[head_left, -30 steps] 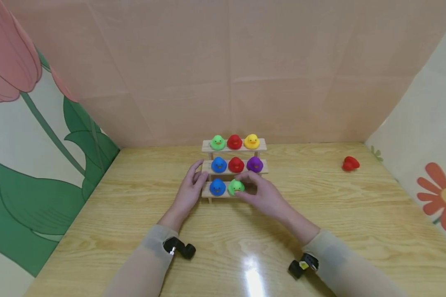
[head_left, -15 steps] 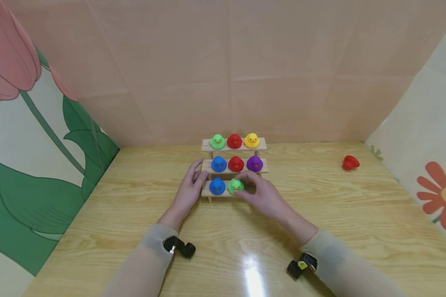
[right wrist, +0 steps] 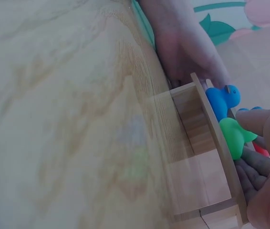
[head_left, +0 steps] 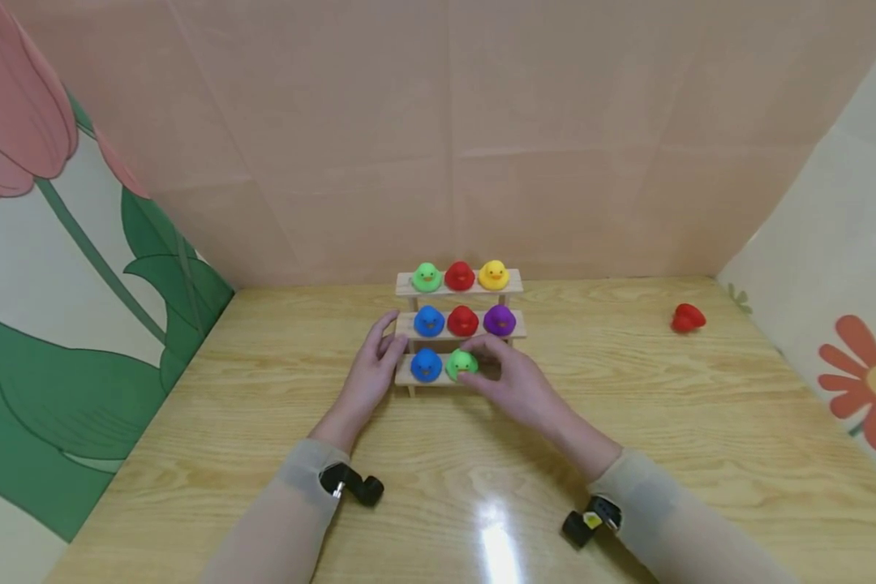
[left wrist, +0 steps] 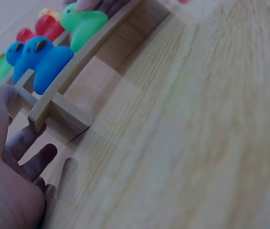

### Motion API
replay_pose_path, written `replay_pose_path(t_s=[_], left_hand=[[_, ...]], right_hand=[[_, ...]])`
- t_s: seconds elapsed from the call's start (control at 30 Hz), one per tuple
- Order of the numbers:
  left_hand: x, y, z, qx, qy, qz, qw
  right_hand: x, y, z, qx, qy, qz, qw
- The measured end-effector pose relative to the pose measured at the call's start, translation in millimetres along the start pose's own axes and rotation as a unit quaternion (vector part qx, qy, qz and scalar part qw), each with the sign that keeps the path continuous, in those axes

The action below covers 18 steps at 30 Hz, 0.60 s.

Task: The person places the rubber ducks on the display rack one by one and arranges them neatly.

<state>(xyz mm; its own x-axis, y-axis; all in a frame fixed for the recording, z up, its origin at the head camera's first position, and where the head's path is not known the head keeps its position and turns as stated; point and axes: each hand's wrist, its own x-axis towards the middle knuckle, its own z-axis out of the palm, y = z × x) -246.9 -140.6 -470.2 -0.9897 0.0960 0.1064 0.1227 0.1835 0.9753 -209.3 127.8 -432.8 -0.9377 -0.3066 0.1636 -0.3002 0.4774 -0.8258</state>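
A three-step wooden stand (head_left: pixel 511 328) holds small rubber ducks. My right hand (head_left: pixel 518 385) pinches a green duck (head_left: pixel 461 365) on the lowest step between thumb and fingers; the duck sits right at the board in the right wrist view. Beside it on that step is a blue duck (head_left: pixel 427 365). At the stand's left end, my left hand (head_left: pixel 368 373) has its relaxed fingers along the side, the thumb close to the middle step. The left wrist view shows its fingers (left wrist: pixel 39 162) near the lowest step's end. The right hand covers that step's right part.
The middle step carries blue (head_left: pixel 428 321), red (head_left: pixel 463 321) and purple (head_left: pixel 500 320) ducks. Above are green (head_left: pixel 427 277), red (head_left: pixel 460 276) and yellow (head_left: pixel 494 275) ones. Another red duck (head_left: pixel 689 318) lies tipped over at the table's right. A pinkish wall (head_left: pixel 336 146) stands behind.
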Motion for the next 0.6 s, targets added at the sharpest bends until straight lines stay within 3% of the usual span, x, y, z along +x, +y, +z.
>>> replay_pose_path(t_s=[0.6], left_hand=[[0.2, 2.0, 0.6, 0.006, 0.005, 0.002, 1.0]], right_hand=[[-0.4, 1.2, 1.4, 0.003, 0.003, 0.003, 1.0]])
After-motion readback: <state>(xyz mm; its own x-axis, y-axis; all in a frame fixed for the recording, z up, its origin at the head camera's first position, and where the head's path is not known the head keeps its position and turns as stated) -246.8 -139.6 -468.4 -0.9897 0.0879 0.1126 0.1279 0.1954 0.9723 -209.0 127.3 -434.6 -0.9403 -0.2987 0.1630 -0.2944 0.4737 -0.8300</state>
